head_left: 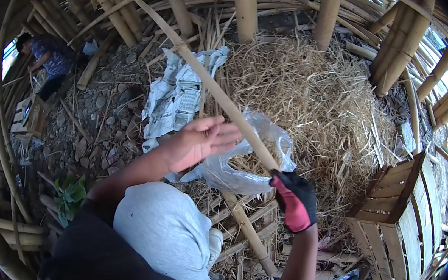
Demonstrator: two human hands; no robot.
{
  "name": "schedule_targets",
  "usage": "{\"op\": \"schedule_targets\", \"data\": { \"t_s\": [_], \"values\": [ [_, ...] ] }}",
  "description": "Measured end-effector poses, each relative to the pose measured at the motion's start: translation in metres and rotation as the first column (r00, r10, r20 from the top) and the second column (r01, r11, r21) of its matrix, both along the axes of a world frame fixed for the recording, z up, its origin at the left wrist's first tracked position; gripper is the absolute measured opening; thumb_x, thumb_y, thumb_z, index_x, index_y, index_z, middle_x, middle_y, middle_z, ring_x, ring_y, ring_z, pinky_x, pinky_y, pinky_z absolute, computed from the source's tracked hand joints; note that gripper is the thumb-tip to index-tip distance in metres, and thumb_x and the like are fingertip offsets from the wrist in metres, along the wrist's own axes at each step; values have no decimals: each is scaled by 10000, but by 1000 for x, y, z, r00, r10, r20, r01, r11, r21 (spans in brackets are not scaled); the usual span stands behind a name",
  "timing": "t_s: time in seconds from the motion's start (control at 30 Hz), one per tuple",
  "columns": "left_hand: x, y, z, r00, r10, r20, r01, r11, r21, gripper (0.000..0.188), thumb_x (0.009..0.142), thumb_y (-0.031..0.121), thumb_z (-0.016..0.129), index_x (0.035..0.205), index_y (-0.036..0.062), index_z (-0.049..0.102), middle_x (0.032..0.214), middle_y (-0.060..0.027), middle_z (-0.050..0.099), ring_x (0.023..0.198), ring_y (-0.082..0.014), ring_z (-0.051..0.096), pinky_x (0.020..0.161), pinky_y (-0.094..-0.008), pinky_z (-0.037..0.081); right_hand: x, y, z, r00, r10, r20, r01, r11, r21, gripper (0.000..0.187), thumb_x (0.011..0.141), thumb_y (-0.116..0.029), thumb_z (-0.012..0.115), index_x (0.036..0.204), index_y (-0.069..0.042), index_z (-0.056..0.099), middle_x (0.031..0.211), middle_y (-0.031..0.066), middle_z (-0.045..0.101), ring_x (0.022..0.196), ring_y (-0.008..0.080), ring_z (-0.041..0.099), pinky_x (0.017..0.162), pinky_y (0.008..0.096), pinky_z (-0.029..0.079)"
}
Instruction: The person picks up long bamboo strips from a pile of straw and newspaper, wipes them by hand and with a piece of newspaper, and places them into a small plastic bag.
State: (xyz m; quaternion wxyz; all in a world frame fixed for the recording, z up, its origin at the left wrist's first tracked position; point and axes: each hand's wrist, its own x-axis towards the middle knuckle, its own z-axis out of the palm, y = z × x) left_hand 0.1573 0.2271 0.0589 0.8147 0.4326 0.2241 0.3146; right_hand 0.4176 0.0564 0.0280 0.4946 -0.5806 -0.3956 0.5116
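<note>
A long, flat bamboo strip (221, 94) runs slantwise from the far left down to my right hand (295, 201). That hand wears a black and pink glove and is closed around the strip's near end. My bare left hand (200, 141) is beside the strip's middle, palm turned up and fingers stretched out. Whether its fingertips touch the strip I cannot tell. Under the strip and between my hands lies a crumpled clear plastic bag (239, 179). Past my left hand, printed paper-like sheets (176, 98) are spread on the ground.
Dry straw (301, 93) covers the ground ahead. A slatted wooden crate (399, 226) stands at the right. Upright bamboo posts (244, 9) line the far side. Another person (51, 59) crouches at the far left beyond rubble (101, 126). A bamboo pole (249, 234) lies near my leg.
</note>
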Motion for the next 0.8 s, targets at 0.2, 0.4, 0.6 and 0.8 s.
{"op": "schedule_targets", "data": {
  "t_s": [0.2,0.4,0.6,0.8],
  "values": [
    [-45,-6,-2,834,543,-96,-545,839,7,508,1086,134,539,1513,78,269,1128,-100,573,957,-286,691,905,-487,590,-141,80,0,926,291,241,-349,904,249,403,1044,-364,653,1278,-39,702,882,43,673,675,111,587,636,280,490],
    [-224,34,-52,439,781,-444,-740,595,313,253,1102,242,507,1305,97,546,870,-5,543,551,-69,450,449,-237,344,-157,103,-15,872,366,326,-439,878,190,456,1046,-454,572,1374,-146,644,1152,123,711,945,264,694,864,361,548],
    [-323,-5,-115,-143,837,-529,-388,444,808,293,1076,216,547,1236,9,678,690,-35,534,579,-111,534,501,-326,430,-120,72,-37,937,312,154,-308,950,-49,462,1048,-429,610,1281,-40,698,1034,98,714,855,174,670,772,325,552],
    [-424,40,-133,-436,811,-389,-42,414,910,352,1016,231,581,1242,-11,699,789,-246,696,740,-339,734,667,-480,537,-120,59,-40,970,243,-14,-239,939,-248,463,1038,-435,646,1280,-46,714,1012,74,726,848,164,661,780,325,537]
  ]
}}
